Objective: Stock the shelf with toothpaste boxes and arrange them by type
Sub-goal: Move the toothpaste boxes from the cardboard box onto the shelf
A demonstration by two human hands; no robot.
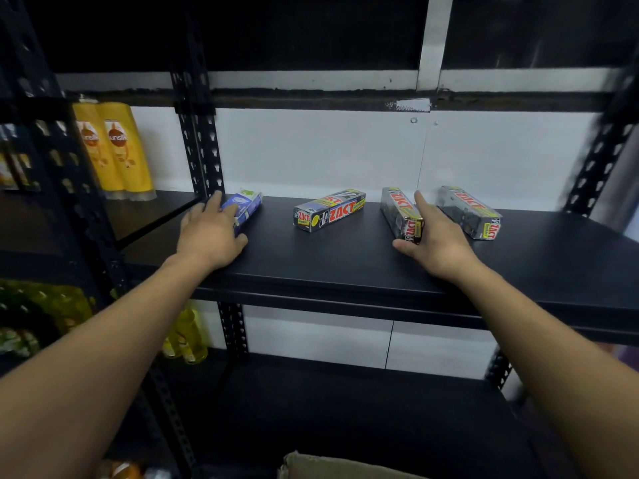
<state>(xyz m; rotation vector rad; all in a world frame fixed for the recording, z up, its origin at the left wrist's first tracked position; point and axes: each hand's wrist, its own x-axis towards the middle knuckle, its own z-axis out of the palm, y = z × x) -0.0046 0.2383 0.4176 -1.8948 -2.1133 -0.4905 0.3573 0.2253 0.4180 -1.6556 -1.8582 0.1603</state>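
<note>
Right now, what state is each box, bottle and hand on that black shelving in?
Blue-and-white toothpaste box: lying flat, left hand grips it.
Left grey ZACT toothpaste box: lying askew, untouched.
Centre ZACT box: flat, right hand grips it.
Right ZACT box: flat, untouched.
Yellow shampoo bottles: upright.

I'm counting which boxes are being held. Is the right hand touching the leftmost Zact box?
Apart. The head view shows bare shelf between the right hand and the leftmost Zact box; that hand holds the next Zact box.
</note>
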